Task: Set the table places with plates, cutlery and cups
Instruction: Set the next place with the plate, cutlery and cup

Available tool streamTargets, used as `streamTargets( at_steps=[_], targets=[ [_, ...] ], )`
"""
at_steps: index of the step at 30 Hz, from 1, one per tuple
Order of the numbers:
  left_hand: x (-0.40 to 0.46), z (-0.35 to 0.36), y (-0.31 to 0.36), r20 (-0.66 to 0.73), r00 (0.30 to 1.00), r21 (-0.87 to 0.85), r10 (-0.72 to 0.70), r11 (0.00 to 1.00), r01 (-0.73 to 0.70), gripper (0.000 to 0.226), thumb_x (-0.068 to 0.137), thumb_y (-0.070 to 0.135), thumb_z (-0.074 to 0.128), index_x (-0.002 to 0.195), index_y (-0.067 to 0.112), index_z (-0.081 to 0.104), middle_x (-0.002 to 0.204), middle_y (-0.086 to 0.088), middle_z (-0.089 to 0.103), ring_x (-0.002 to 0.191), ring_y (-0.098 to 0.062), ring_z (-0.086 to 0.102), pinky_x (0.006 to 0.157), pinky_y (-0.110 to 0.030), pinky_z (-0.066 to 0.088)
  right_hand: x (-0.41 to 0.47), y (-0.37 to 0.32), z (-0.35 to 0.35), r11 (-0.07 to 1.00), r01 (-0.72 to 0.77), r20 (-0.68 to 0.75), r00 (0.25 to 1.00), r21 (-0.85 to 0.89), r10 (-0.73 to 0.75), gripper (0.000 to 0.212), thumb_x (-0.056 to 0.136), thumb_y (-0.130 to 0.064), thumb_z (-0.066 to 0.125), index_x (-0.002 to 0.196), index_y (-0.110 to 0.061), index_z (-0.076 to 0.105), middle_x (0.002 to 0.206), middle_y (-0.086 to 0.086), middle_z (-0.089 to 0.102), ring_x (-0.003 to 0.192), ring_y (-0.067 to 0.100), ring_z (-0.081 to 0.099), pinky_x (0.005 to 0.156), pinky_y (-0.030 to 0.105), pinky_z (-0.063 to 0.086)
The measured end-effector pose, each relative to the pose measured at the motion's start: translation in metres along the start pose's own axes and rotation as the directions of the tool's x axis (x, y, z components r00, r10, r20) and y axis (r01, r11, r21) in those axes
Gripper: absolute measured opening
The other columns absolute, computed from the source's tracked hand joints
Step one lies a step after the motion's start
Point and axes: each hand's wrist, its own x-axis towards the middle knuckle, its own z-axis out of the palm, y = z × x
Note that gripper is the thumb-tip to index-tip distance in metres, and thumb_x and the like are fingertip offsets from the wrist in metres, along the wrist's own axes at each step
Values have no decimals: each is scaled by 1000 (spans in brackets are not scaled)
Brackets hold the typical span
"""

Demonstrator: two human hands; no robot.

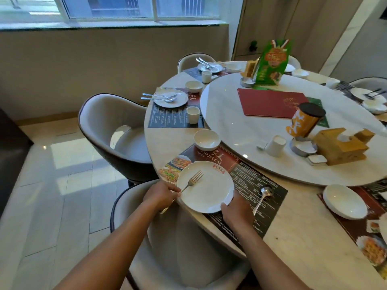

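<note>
We gripped the round white ceramic plate point(206, 187) at opposite rims, left hand point(161, 194) also pinning the steel fork point(191, 182), right hand point(234, 212) beside the steel spoon point(261, 198). It sat on the dark printed placemat point(251, 185); centring it level there seemed best

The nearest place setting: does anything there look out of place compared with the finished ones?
Yes. The spoon lies alone on the placemat, right of the plate; only the fork is on it. No cup stands there.

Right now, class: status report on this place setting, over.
Left hand and right hand grip plate. Fork on plate. Spoon lies beside it.
</note>
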Motion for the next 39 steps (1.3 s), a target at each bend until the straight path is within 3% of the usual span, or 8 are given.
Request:
streamTargets(
  at_steps=[7,11,17,23,26,29,34,39],
  targets=[
    [4,5,6,30,999,126,21,992,-24,21,93,31,69,111,40,75,123,12,69,101,-7,61,87,-30,57,0,-1,-1,1000,5,0,1000,-29,-5,63,89,-28,69,147,-22,44,138,3,59,124,25,58,93,38,53],
    [1,10,9,-24,999,260,49,965,-41,22,93,37,66,111,45,74,126,15,68,110,-10,62,88,-31,57,0,0,-3,1000,-10,11,1000,-26,10,63,89,-28,69,147,-24,44,137,1,59,122,25,58,94,39,52],
    [-8,11,16,-114,989,405,94,913,-40,27,95,44,62,120,42,71,122,11,70,103,-11,64,71,-27,53,0,1,-6,999,3,15,1000,-37,-3,59,90,-33,68,144,-23,46,134,1,62,120,24,61,91,39,54],
    [-27,27,48,-237,923,507,302,849,-147,37,96,52,58,128,36,63,123,8,67,106,-13,64,82,-32,56,-2,20,-30,997,41,-180,982,-67,-53,51,100,-35,51,148,-20,42,145,6,51,129,26,54,96,44,53],
    [-35,57,76,-167,891,539,423,796,-277,33,96,50,56,122,32,66,118,6,66,104,-16,63,85,-33,53,-5,44,-47,985,22,-265,962,-173,-68,43,100,-30,50,142,-20,49,143,5,51,126,24,51,89,38,51],
    [-43,93,104,-54,864,549,500,738,-392,32,95,49,58,115,26,69,110,3,68,100,-19,65,84,-35,53,-8,70,-59,974,-51,-260,966,-222,-8,38,100,-29,48,138,-23,53,136,1,54,117,21,52,83,33,47],
    [-52,151,147,103,835,595,541,639,-488,30,95,46,60,105,19,69,98,-2,68,85,-20,63,68,-33,49,-17,99,-63,938,-57,-194,981,-342,-11,45,97,-34,57,142,-28,52,143,-5,50,126,16,48,97,34,46],
    [-50,181,169,177,847,637,502,598,-487,25,94,34,67,107,12,67,101,-8,68,92,-26,67,70,-35,49,-19,109,-64,937,-21,-133,991,-350,-28,49,98,-32,57,146,-29,47,152,-5,42,136,18,40,105,38,43]
  ],
)
